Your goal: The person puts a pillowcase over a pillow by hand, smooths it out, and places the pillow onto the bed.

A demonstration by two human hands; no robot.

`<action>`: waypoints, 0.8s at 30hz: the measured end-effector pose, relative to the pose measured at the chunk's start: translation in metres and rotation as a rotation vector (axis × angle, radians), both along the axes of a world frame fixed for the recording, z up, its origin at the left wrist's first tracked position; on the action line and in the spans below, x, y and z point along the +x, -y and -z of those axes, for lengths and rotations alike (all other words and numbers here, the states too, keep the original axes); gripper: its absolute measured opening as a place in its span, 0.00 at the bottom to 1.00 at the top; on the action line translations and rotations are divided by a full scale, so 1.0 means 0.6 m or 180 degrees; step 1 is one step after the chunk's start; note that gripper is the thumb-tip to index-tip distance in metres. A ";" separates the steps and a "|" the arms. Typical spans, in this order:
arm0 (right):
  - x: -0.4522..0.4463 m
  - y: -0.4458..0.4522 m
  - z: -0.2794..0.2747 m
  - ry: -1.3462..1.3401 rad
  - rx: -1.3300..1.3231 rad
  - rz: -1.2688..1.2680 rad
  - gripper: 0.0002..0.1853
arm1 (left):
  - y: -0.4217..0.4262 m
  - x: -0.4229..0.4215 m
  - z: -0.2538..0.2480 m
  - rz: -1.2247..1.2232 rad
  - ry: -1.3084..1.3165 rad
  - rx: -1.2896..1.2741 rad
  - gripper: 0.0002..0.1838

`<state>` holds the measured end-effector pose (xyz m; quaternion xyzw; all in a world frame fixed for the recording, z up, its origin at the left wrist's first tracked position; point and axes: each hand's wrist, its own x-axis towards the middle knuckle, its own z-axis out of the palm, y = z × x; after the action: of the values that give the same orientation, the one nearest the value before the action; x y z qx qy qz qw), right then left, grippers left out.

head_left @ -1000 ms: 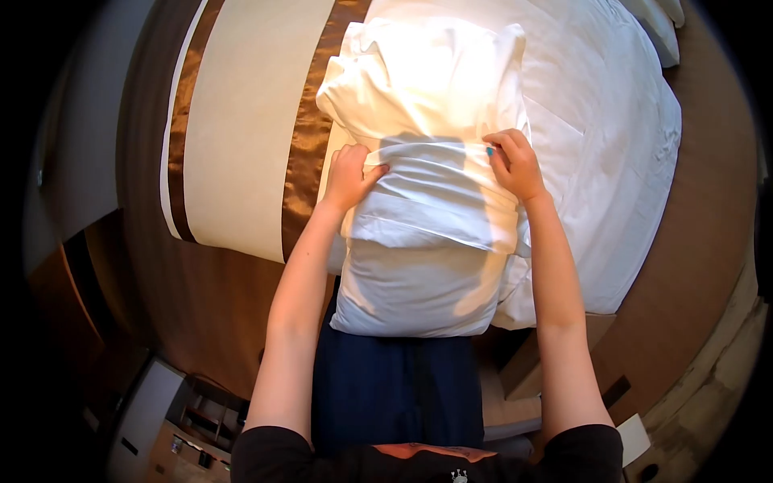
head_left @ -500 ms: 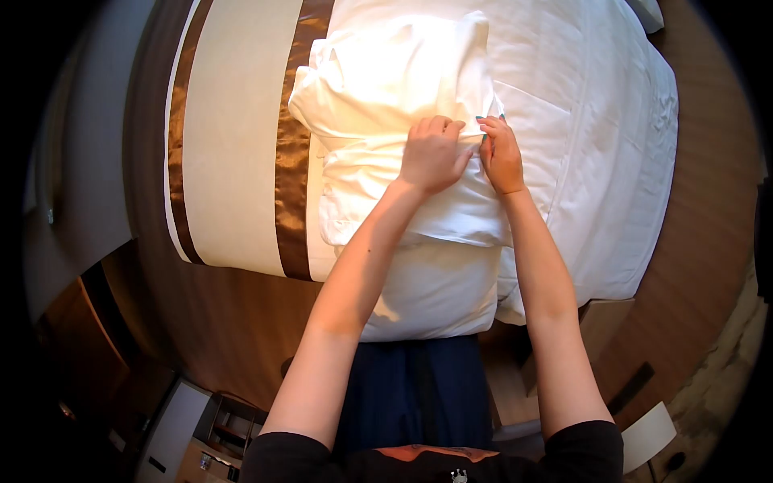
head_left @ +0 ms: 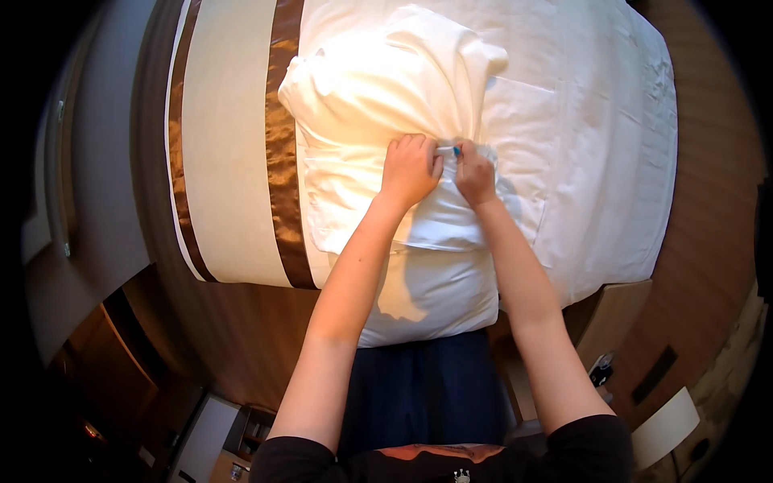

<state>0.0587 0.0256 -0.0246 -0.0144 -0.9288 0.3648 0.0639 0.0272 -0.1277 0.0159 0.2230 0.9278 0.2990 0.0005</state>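
Observation:
A white pillow lies at the bed's near edge, against my legs. A loose, wrinkled white pillowcase covers its far part, with the hem crossing the pillow in front of my wrists. My left hand has its fingers curled into the cloth near the middle. Close on its right, my right hand pinches a gathered fold of the same pillowcase, a blue-green nail showing. The far part of the case spreads in creases beyond both hands. Cloth hides some fingertips.
Under the pillow is a bed with white bedding. A cream bed runner with shiny brown bands lies on the left. A wooden bedside piece stands at the near right, and a white lampshade is lower right.
My right hand has moved left and slightly down, its fingers closing into a pinch. My left hand has shifted slightly left and down. The far part of the pillowcase has changed shape, its top corner swinging right.

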 end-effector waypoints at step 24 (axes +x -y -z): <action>0.042 -0.079 0.037 0.0341 -0.0551 -0.0108 0.20 | -0.050 -0.064 -0.037 0.1667 0.2986 -0.0553 0.21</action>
<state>0.0841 0.0731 -0.0465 -0.0237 -0.8960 0.4433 0.0064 -0.0112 -0.0978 0.0381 0.2885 0.7628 0.2785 0.5073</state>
